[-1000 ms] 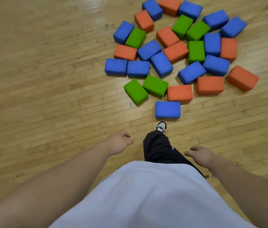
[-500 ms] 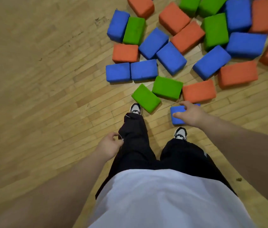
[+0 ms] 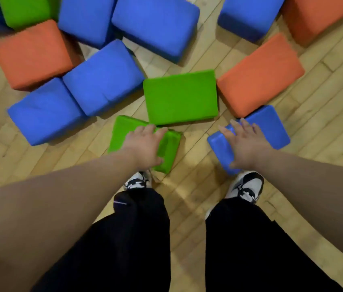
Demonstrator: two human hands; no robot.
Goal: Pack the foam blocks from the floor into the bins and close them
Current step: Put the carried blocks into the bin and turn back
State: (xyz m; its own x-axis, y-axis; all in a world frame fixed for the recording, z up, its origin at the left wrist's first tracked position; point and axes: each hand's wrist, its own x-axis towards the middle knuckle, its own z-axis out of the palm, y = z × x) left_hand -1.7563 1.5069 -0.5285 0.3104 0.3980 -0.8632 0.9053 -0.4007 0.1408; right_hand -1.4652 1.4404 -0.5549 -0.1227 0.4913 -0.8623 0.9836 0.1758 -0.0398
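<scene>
Large foam blocks in blue, green and orange lie on the wooden floor (image 3: 324, 114). My left hand (image 3: 145, 146) grips a green block (image 3: 122, 131) just ahead of my left shoe, fingers over its far edge and thumb on its near edge. My right hand (image 3: 244, 144) grips a blue block (image 3: 271, 131) ahead of my right shoe, fingers spread across its top and thumb at its near corner. Both blocks touch the floor. No bin is in view.
Right behind the held blocks lie another green block (image 3: 180, 96) and an orange block (image 3: 259, 74). Two blue blocks (image 3: 103, 76) and an orange block (image 3: 31, 53) lie to the left, with several more farther back. My shoes (image 3: 248, 186) stand close to the pile.
I have bent down close to the pile. My left hand came forward from my side onto the green block, and my right hand settled onto the blue block it was reaching over.
</scene>
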